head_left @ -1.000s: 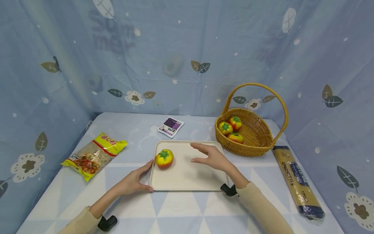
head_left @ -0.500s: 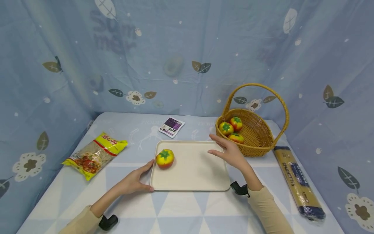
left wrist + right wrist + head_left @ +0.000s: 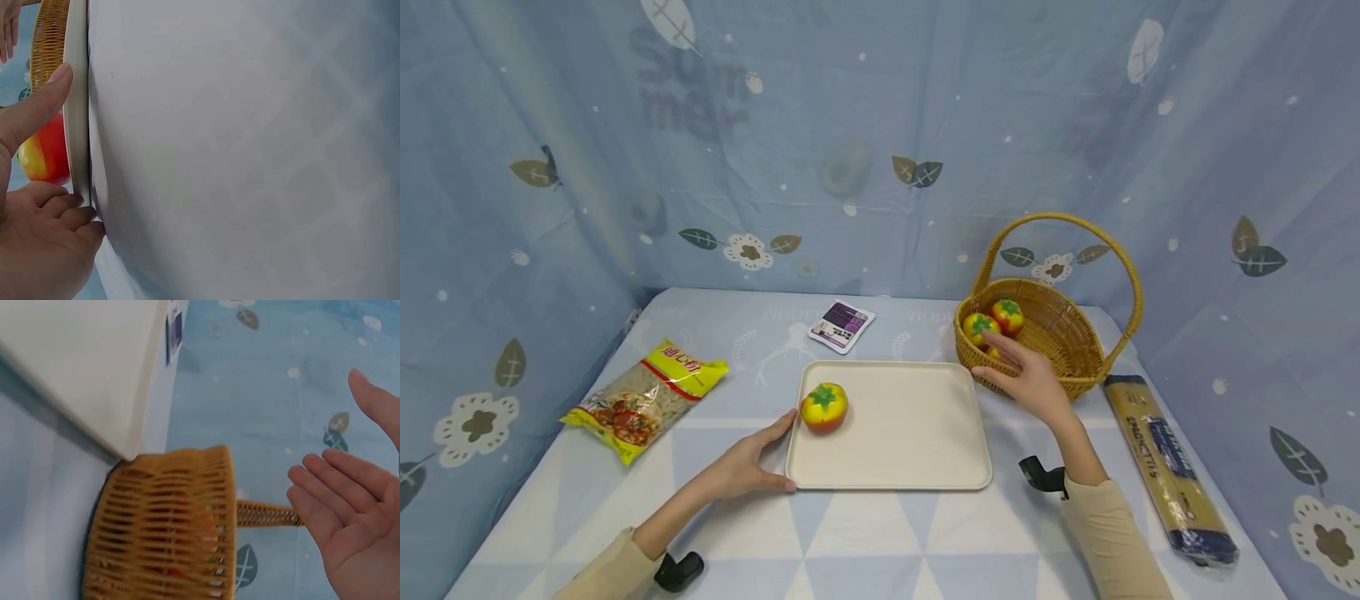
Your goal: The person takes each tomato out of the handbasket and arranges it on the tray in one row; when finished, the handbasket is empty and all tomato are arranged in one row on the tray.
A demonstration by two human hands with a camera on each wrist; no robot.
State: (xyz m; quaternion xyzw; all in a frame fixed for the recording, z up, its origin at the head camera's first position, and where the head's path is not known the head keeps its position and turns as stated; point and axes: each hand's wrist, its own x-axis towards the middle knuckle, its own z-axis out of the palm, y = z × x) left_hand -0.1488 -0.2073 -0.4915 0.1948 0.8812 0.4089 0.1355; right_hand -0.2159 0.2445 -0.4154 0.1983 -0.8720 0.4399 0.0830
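Note:
In the head view, my left hand point(image 3: 741, 467) touches the left rim of a cream tray point(image 3: 910, 433), its thumb by the near-left corner. The left wrist view shows thumb and fingertips against the tray's rim. A red-and-yellow fruit point(image 3: 824, 408) with a green star-shaped top sits at the tray's left side. My right hand point(image 3: 1030, 379) holds nothing, fingers extended, over the near-left rim of a wicker basket point(image 3: 1078, 333). Inside the basket lie similar fruits point(image 3: 1007, 315), one partly hidden behind the hand. The right wrist view has the open palm point(image 3: 362, 525) beside the basket.
A yellow-ended food bag point(image 3: 647, 396) lies at the left. Behind the tray rests a small white-and-purple packet point(image 3: 841, 326). A spaghetti pack point(image 3: 1168, 467) lies along the right side. The basket's tall handle point(image 3: 1138, 292) arches over it. Patterned curtains surround the table.
My right hand has moved right from above the tray to the basket's near-left rim. The left hand has stayed at the tray's edge, and the fruit on the tray has not moved.

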